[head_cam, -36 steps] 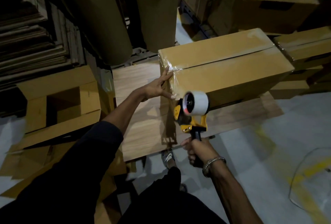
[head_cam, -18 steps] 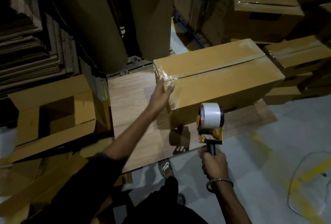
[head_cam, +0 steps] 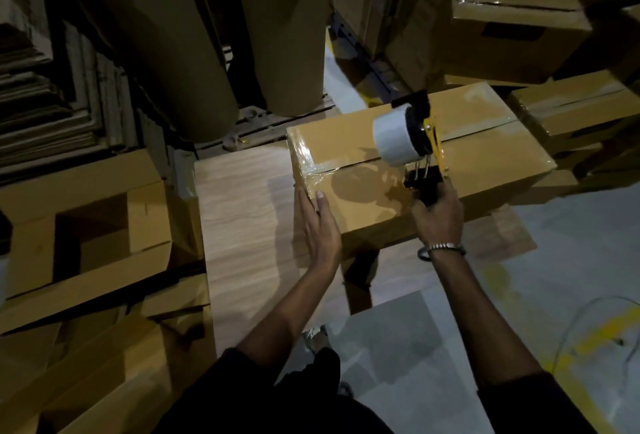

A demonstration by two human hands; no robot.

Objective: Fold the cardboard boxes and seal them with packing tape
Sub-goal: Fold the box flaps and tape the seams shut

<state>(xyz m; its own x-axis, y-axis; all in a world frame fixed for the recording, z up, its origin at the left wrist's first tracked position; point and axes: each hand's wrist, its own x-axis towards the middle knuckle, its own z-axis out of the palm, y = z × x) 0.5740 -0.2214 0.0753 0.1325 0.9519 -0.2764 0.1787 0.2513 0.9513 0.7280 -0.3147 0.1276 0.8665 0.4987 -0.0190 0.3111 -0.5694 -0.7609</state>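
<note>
A long closed cardboard box (head_cam: 485,159) lies on a wooden table (head_cam: 242,218). Clear tape runs along its centre seam and wraps over its near left end. My left hand (head_cam: 318,225) presses flat against that left end, fingers straight, thumb on the top edge. My right hand (head_cam: 438,215) grips the black handle of a yellow tape dispenser (head_cam: 412,142), held above the box top over the seam. Its white tape roll (head_cam: 393,139) faces left.
An open folded box (head_cam: 90,225) stands left of the table, with flat cardboard (head_cam: 52,111) stacked behind it. Two big brown paper rolls (head_cam: 277,35) stand beyond the table. Sealed boxes (head_cam: 512,42) are piled at the right. Grey floor with yellow marks (head_cam: 568,347) lies near right.
My right hand lifted the tape dispenser from below the box's front edge up over the box top. My left hand slid down the box's left end and now lies flat on it.
</note>
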